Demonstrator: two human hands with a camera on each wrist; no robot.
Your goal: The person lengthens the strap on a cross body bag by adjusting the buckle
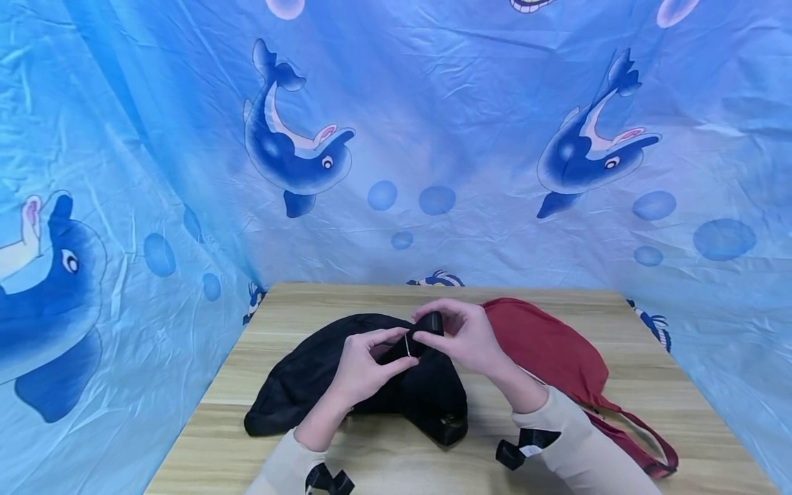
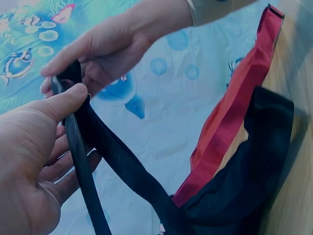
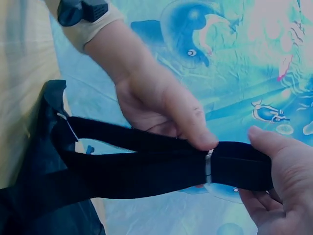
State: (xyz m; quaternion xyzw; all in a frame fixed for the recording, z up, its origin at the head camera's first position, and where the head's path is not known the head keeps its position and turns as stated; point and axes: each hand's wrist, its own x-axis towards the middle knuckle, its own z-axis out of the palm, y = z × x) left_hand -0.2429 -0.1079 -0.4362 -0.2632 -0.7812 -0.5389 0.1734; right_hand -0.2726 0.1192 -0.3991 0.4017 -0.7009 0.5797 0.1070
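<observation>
The left hand [image 1: 365,368] pinches the black strap [image 3: 142,174] at its metal slider [image 3: 209,166], the right hand [image 1: 467,337] its looped end, some fingertips hidden. The black bag [image 1: 309,375] lies on the counter [image 1: 213,447]; the right sleeve [image 1: 581,440] partly hides the red bag [image 1: 551,344].

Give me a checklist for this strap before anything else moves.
1. Left hand holding the strap at the buckle: ok, thumb beside the metal.
2. Right hand holding the strap's looped end: ok.
3. Black bag resting on the table: ok.
4. Strap free of twists all the way to the bag: cannot tell, folds hide part of it.
5. Red bag clear of the right forearm: cannot tell, the arm crosses in front of it in the head view.
</observation>
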